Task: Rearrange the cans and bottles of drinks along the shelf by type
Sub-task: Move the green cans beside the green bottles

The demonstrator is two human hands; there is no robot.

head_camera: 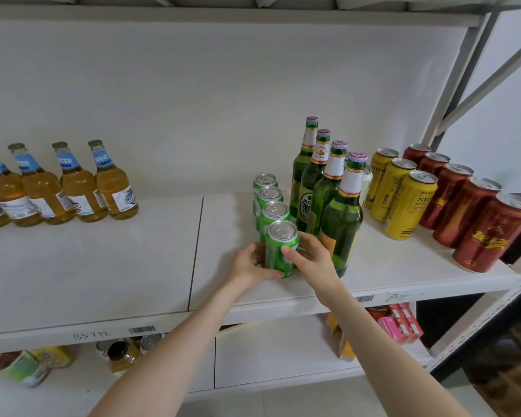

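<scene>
Both hands clasp one upright green aluminium drink can (281,251). The left hand (251,263) curls round its left side, with the thumb lying low across the front near the base. The right hand (311,254) wraps the right side, with the thumb tip pressed on the front of the can at mid height. Both bare forearms reach up from below and converge on the can, the wrists fairly straight. The can stands at the front of a row on the white metal shelf (133,266). Directly behind it, three more green cans (273,212) line up towards the back wall. Just to the right of the held can, almost touching the right hand's fingers, a row of four green glass bottles (342,224) with white neck labels runs back. A white can (367,182) shows partly behind them. Further right of the held can stand three yellow cans (409,206), then five dark red cans (491,236). Well to the left of it, across bare shelf, stand clear bottles of amber drink with blue labels (115,182).
</scene>
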